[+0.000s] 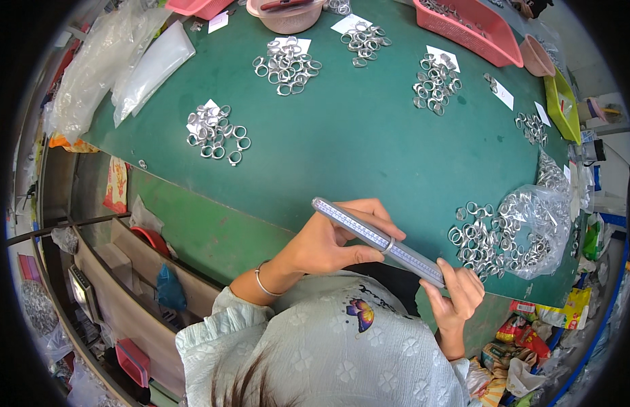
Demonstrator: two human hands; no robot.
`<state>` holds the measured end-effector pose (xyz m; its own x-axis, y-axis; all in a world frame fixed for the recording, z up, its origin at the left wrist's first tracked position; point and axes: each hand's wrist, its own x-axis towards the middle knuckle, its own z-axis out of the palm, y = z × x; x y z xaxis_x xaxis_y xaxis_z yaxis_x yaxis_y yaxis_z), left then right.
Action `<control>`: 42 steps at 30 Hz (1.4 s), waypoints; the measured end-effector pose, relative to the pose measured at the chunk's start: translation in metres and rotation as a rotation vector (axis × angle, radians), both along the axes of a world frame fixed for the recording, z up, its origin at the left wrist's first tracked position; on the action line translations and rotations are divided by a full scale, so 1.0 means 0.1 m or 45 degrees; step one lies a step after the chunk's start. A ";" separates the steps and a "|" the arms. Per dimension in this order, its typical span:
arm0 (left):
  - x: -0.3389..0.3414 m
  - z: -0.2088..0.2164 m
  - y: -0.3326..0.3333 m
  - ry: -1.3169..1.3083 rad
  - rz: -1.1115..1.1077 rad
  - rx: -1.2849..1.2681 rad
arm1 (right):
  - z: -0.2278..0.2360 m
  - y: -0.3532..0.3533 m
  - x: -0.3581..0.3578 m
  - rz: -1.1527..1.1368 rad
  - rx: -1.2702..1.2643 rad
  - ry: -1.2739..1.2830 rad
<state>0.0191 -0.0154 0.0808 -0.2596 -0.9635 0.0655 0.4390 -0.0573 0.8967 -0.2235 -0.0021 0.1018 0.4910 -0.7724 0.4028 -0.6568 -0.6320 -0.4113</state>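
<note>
A grey ring sizing stick (352,225) with a marked white scale slants across in front of me, above the table's near edge. One silver ring (389,245) encircles it, about midway along. My left hand (322,243) is closed at that ring, thumb on the near side and fingers on the far side of the stick. The stick's lower right end is gripped by my right hand (457,295), its fingers pressed together. Nearest to my right hand lies a pile of silver rings (474,241), spilling from a clear plastic bag (559,230).
Several ring piles (288,68) lie on the green table (342,142), many by white paper slips (503,93). Pink baskets (488,41) and a yellow-green tray (564,112) line the far side. Plastic bags (152,68) cover the far left; shelving (139,292) stands at left.
</note>
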 end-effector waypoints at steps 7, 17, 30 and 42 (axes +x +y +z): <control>0.05 -0.10 0.02 0.038 -0.112 0.002 | -0.02 0.02 -0.01 0.008 0.082 0.088; 0.07 -0.40 0.05 0.238 -0.007 0.083 | -0.18 -0.10 0.11 0.059 0.045 0.098; 0.71 -0.51 -0.06 0.300 0.629 0.008 | -0.30 -0.35 0.22 0.031 -0.079 0.187; 1.54 -0.47 0.21 -1.550 1.460 0.055 | -0.35 -0.22 0.49 -0.124 0.138 0.187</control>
